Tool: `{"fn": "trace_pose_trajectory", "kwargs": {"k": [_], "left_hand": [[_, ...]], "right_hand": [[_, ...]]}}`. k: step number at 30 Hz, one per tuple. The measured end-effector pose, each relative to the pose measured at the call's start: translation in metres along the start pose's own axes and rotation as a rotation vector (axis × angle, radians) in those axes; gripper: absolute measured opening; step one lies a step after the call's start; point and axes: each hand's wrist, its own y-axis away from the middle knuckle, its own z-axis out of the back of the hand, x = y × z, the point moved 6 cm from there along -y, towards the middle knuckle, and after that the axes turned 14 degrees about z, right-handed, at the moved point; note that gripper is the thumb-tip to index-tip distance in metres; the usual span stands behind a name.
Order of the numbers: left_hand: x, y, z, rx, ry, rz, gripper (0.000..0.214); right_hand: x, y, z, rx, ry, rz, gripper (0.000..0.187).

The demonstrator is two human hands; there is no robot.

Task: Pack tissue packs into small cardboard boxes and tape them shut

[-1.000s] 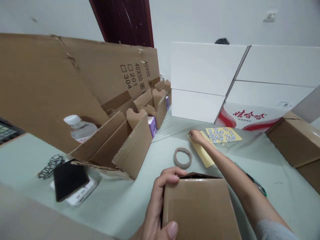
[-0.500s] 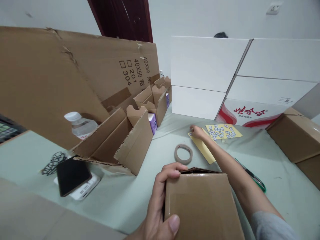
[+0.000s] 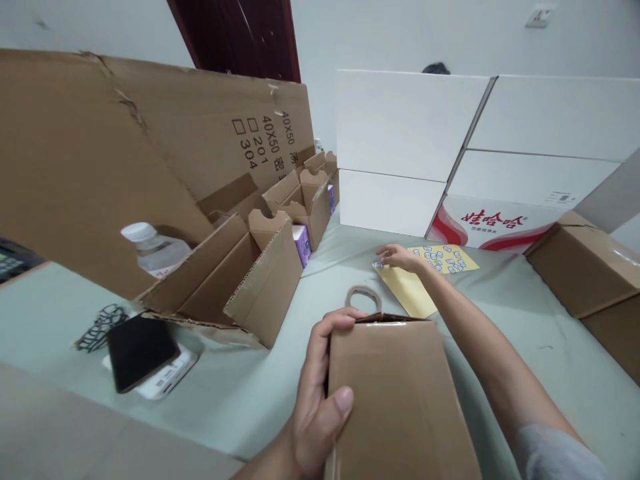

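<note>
On my feed, the cardboard box [image 3: 400, 400] sits gripped in the left hand [image 3: 320, 393] near the table's front edge, fingers curled around its side, thumb pressed on its face. The right hand [image 3: 400, 257] reaches out, fingers loosely spread over a yellow card [image 3: 407, 290] beside a sticker sheet [image 3: 443, 259]. The box partly hides a tape roll [image 3: 363, 299]; a white carton [image 3: 500, 227] reads 娃哈哈.

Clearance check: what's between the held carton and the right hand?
Head view: the yellow sheet under the right hand, and a tape roll partly hidden behind the carton.
</note>
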Motion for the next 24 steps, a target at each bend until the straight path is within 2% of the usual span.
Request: {"fn": "trace_pose_trajectory", "kwargs": {"k": [3, 5, 7, 9, 11, 13, 16, 20, 24], "left_hand": [[0.004, -0.009, 0.001, -0.01, 0.055, 0.055, 0.047], [0.003, -0.014, 0.0, 0.004, 0.09, 0.057, 0.046], [0.002, -0.017, -0.002, 0.028, 0.112, 0.038, 0.045], [0.002, -0.019, -0.002, 0.029, 0.12, 0.041, 0.046], [0.004, -0.018, -0.001, 0.013, 0.103, 0.067, 0.048], [0.004, -0.017, 0.001, 0.009, 0.072, 0.079, 0.049], [0.0, -0.015, 0.003, 0.023, 0.031, 0.062, 0.048], [-0.005, -0.016, -0.001, 0.099, 0.016, 0.189, 0.053], [-0.013, -0.017, -0.005, 0.11, -0.134, 0.293, 0.059]], "right_hand": [[0.044, 0.032, 0.026, -0.103, -0.115, 0.09, 0.029], [0.083, 0.068, 0.045, -0.155, -0.19, 0.178, 0.031], [0.126, 0.115, 0.055, -0.171, -0.265, 0.281, 0.035], [0.172, 0.162, 0.046, -0.07, -0.382, 0.477, 0.034], [0.201, 0.199, 0.024, 0.024, -0.314, 0.533, 0.028], [0.215, 0.219, 0.002, 0.037, -0.184, 0.528, 0.023], [0.219, 0.223, -0.017, -0.035, 0.01, 0.528, 0.022], [0.212, 0.217, -0.026, -0.065, 0.2, 0.536, 0.023], [0.216, 0.22, -0.029, -0.146, 0.359, 0.616, 0.021]]}}
